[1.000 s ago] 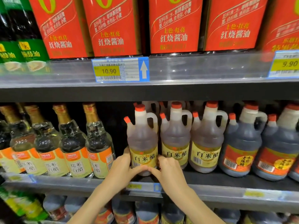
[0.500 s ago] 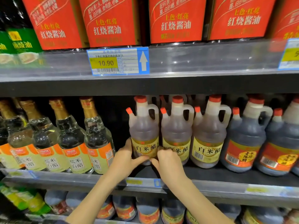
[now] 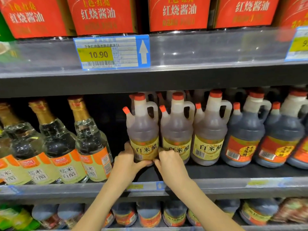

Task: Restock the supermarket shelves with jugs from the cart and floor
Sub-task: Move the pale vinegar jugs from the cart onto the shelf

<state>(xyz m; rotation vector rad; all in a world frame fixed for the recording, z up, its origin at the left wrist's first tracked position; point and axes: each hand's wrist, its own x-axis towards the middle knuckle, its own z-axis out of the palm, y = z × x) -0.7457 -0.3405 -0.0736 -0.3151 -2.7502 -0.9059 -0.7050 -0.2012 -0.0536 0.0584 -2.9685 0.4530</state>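
A pale vinegar jug [image 3: 143, 129] with a red cap and a yellow label stands upright on the middle shelf [image 3: 233, 170], leftmost in its row. My left hand [image 3: 129, 160] grips its base from the left, thumb under the front. My right hand [image 3: 168, 161] holds the base from the right, its fingers curled between this jug and the second yellow-label jug [image 3: 176, 130]. A third jug of the same kind [image 3: 210, 134] stands to the right.
Dark vinegar jugs [image 3: 245, 135] with red labels fill the shelf's right. Clear glass bottles [image 3: 90, 144] with gold caps stand at the left, with a dark gap between them and the jugs. Red soy-sauce containers [image 3: 178, 14] sit on the shelf above. More jugs [image 3: 148, 214] are below.
Both hands have pushed the left jug a little deeper onto the shelf and stayed on its base. The camera has moved closer and tilted slightly down.
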